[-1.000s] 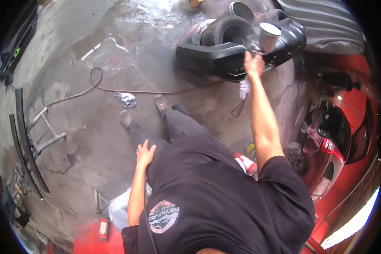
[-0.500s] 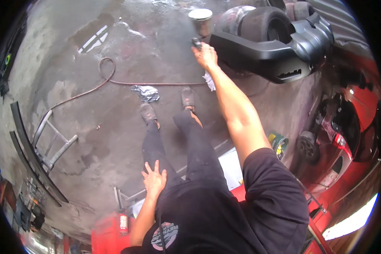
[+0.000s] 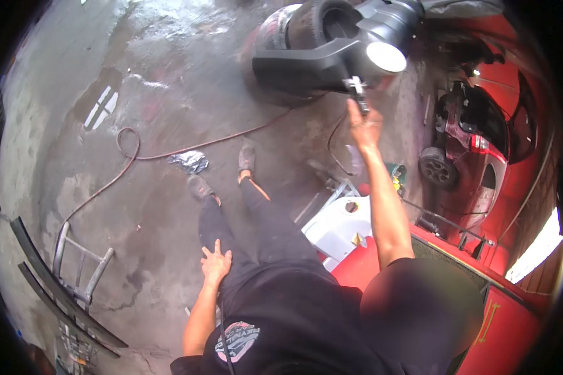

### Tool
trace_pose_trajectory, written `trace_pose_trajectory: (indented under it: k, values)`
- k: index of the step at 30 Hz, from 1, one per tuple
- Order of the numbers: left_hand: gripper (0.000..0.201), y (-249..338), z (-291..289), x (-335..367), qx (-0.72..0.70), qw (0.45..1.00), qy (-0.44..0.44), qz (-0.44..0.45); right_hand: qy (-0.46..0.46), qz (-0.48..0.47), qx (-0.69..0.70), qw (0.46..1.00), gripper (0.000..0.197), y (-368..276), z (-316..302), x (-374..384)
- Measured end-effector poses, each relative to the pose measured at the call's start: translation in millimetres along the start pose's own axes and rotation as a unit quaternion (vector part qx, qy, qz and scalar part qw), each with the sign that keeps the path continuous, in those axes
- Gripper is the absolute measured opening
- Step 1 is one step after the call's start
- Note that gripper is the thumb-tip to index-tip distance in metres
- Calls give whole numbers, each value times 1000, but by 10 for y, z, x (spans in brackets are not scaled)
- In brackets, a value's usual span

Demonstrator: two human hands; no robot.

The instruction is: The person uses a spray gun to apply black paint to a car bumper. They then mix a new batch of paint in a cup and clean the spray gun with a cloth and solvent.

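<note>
Out at arm's length, my right hand [image 3: 365,127] is closed around a spray gun [image 3: 358,91] with a pale-lidded cup on top. The cup [image 3: 386,57] is slightly blurred. Behind the gun lies a dark grey car bumper [image 3: 303,70], propped against stacked tyres [image 3: 339,22]; the cup hides part of its right end. Gun and bumper look apart, though the gap is hard to judge. My left hand [image 3: 216,264] rests on my thigh, fingers spread and holding nothing.
A thin reddish hose [image 3: 175,152] loops over the concrete floor. Crumpled foil-like sheet [image 3: 189,162] lies by my shoe. At left stand a metal frame [image 3: 86,252] and long black strips [image 3: 56,287]. A white panel [image 3: 339,226], a green bucket [image 3: 396,170] and a red car [image 3: 491,164] are at right.
My right hand has swung the spray gun rightward, from the bumper's left end to its right end. The whole view has turned and shifted. My left hand stays on my thigh.
</note>
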State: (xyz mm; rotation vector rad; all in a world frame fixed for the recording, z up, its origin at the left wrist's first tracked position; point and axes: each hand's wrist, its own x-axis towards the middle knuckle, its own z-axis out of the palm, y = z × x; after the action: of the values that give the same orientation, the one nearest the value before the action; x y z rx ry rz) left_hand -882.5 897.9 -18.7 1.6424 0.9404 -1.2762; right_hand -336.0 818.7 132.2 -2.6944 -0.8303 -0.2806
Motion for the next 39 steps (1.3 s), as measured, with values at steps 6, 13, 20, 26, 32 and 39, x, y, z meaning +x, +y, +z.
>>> trace_pose_trajectory:
  k: [6,13,20,26,32,39]
  values:
    - [83,0,-1,112,6,999,-34,-4,104,149,-52,982,31,82,-961,156]
    - [82,76,97,220,56,998,-25,-23,61,12,-31,998,35,265,606,-534]
    - [82,107,180,208,139,989,14,-40,-182,69,51,979,30,2,2365,-1216]
    - [82,142,88,194,157,986,6,-49,-236,37,123,963,30,142,2259,-1742]
    - [80,202,193,269,178,983,-13,-45,-190,75,142,969,44,664,994,-1902]
    - [83,500,168,174,249,968,-23,-23,-16,272,308,912,27,1405,103,-2019]
